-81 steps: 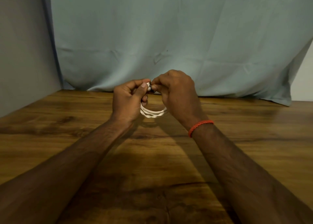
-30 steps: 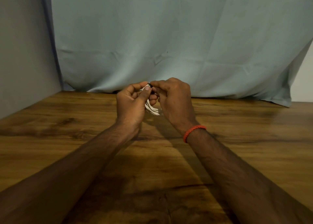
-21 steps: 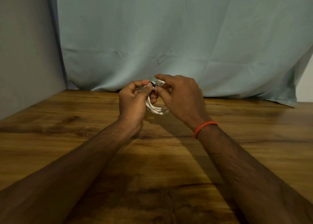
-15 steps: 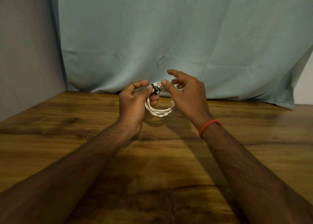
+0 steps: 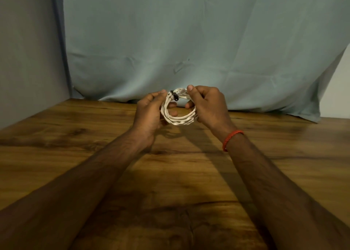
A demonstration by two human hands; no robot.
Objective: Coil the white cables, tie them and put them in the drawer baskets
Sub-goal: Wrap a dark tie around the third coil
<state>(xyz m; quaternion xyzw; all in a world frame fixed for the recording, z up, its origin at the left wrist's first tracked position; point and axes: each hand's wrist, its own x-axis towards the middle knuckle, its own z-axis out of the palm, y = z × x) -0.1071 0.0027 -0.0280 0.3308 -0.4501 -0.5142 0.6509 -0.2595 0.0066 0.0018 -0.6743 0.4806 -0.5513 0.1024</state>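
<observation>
The coiled white cable (image 5: 178, 115), bound by a small black tie (image 5: 174, 96) at its top, was held between the hands above the wooden table (image 5: 75, 155), gripped on one side by the left hand (image 5: 149, 113) and pinched on the other by the right hand (image 5: 206, 106), whose wrist bore a red thread band (image 5: 232, 138).

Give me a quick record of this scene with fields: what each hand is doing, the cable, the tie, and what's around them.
Left hand: grips the left side of the cable coil
Right hand: holds the coil's right side, thumb on top
Cable coil: white, several loops, held up over the table
Black tie: wrapped round the loops at the coil's upper left
Table: brown wood grain
Backdrop: pale blue cloth hanging behind the table
Right wrist: red bracelet
Stage: coiled and tied, not yet put away
</observation>
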